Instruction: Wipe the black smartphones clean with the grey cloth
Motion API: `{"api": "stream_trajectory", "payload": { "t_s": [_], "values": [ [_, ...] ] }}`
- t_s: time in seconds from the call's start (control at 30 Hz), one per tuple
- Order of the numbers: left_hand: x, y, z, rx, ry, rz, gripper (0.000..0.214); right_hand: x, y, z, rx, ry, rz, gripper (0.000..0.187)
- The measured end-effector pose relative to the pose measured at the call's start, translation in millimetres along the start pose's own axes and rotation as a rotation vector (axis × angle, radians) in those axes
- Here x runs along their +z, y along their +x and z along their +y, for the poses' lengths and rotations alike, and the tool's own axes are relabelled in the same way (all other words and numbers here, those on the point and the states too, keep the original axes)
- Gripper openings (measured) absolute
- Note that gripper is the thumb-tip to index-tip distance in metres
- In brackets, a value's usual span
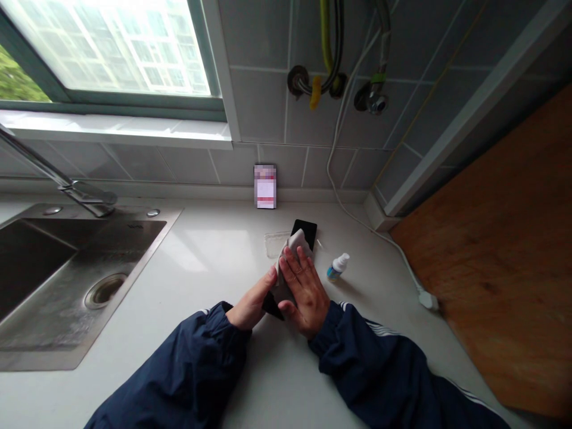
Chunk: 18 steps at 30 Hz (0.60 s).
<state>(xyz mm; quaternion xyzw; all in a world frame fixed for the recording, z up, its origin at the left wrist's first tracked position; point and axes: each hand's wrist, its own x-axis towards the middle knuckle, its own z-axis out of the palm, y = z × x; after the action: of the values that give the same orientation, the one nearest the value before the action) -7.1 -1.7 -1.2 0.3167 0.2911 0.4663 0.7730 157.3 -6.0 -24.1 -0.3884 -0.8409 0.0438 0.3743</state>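
My left hand (253, 300) is closed around a dark, flat phone-like thing (273, 306), whose lower corner shows below the fingers. A grey cloth (282, 289) covers most of it. From the right, my right hand (305, 292) presses the cloth against it, fingers long and close together, thumb near the lower edge. Just beyond the cloth's top lies a black, flat rectangular thing (306, 229), partly hidden. A clear phone case (273, 245) rests on the counter to its left. Right of my right hand stands a small spray bottle (338, 267) with a white top and blue label.
A phone with a lit screen (265, 186) leans against the tiled wall. The steel sink (127, 280) and its faucet (83, 193) are at the left. On the right, a white cable (364, 225) runs to a plug (428, 299) beside a wooden board (496, 256).
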Motion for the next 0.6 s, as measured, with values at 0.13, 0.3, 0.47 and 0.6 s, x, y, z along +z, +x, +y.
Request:
{"api": "stream_trajectory", "payload": {
  "t_s": [0.13,0.3,0.47,0.6],
  "values": [
    [-1.8,-4.5,4.0,-0.101,-0.037,-0.053,0.049,-0.9,2.3,2.7,0.029,0.014,0.092,0.077],
    [-3.9,-8.0,8.2,-0.194,-0.086,-0.093,0.060,-5.1,5.0,4.2,0.038,0.005,0.149,0.074],
    [-3.0,-8.6,9.4,-0.228,0.054,-0.128,0.064,-8.2,5.8,4.1,0.070,-0.017,0.131,0.077],
    [-2.0,-7.4,4.7,-0.204,0.062,-0.085,0.062,-6.9,5.5,3.6,0.070,-0.028,0.108,0.077]
  ]
}}
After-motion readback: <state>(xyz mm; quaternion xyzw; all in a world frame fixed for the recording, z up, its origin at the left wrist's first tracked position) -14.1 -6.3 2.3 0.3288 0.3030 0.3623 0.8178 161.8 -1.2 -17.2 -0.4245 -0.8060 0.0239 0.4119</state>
